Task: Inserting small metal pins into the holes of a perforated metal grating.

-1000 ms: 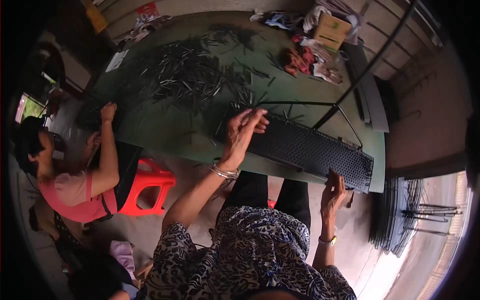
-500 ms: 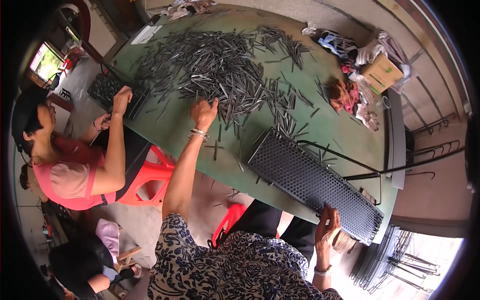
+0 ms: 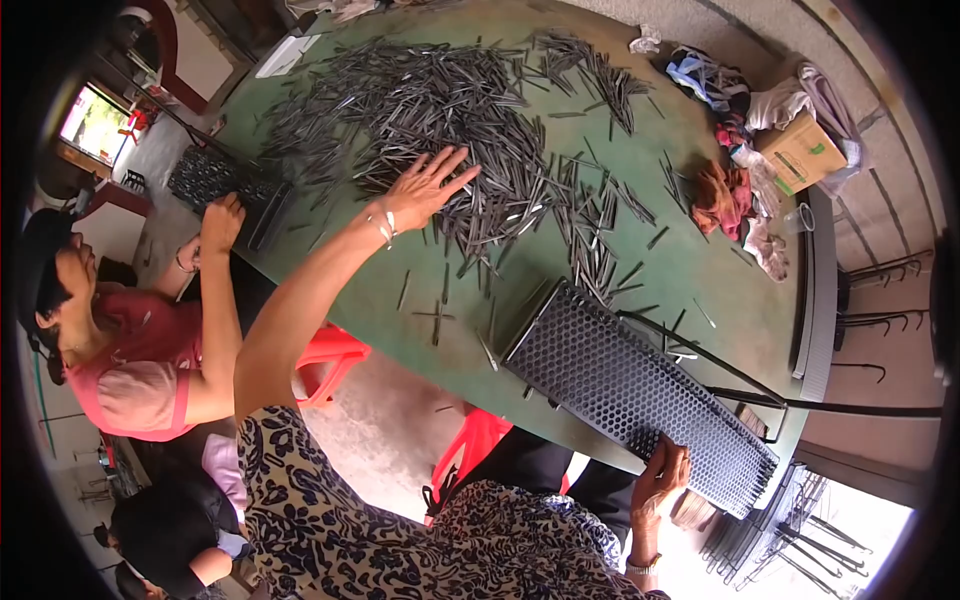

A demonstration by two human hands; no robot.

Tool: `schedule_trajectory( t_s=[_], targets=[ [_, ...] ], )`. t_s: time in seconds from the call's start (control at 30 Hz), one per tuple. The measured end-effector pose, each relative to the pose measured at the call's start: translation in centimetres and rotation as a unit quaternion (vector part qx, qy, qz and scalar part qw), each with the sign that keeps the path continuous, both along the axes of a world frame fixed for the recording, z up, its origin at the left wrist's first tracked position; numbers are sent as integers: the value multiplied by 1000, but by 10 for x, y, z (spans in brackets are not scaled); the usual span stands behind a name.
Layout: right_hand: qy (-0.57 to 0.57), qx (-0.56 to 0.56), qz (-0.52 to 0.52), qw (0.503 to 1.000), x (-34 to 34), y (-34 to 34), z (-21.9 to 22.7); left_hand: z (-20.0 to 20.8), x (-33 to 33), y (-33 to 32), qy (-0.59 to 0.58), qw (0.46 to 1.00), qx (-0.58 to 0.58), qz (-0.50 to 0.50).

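My left hand (image 3: 428, 190) rests with fingers spread on the near side of a large heap of thin dark metal strips (image 3: 430, 90). Nothing shows gripped in it. At the near table edge, my right hand (image 3: 662, 480) is closed on the rim of a long black perforated rack (image 3: 640, 385). The rack lies slanted, its surface full of round holes, with a long black rod handle (image 3: 860, 407) reaching right. Several loose strips are scattered beside the rack's left end.
The green table (image 3: 390, 290) holds rags (image 3: 722, 196), a cardboard box (image 3: 803, 152) and a clear cup (image 3: 799, 219) at right. A co-worker in pink (image 3: 140, 385) sits at left by another dark rack (image 3: 215, 185). A red stool (image 3: 470, 445) stands below; wire racks (image 3: 770, 540) stand lower right.
My left hand has moved up and right onto the heap, its fingers spreading. My right hand stays on the rack. The whole view has shifted slightly.
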State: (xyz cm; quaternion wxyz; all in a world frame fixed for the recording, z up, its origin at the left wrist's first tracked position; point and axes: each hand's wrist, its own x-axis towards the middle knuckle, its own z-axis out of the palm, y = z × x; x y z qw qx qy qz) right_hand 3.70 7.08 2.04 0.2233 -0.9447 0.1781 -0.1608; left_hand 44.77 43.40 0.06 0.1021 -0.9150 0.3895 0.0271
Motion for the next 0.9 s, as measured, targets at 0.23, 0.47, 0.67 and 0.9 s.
schedule_trajectory(
  t_s=[0.23, 0.47, 0.67, 0.9],
  targets=[
    [8, -20, -25, 999, 0, 0, -6, -12, 66, -30, 16, 990, 80, -114],
    [29, -35, -42, 998, -1, -5, -14, -15, 82, -61, 100, 985, -38, -132],
    [24, -41, -28, 998, 3, -4, -10, -19, 88, -70, 68, 988, 11, -139],
    [25, -44, -34, 998, 4, -4, -7, 16, 77, -51, 100, 992, 52, -63]
  ],
)
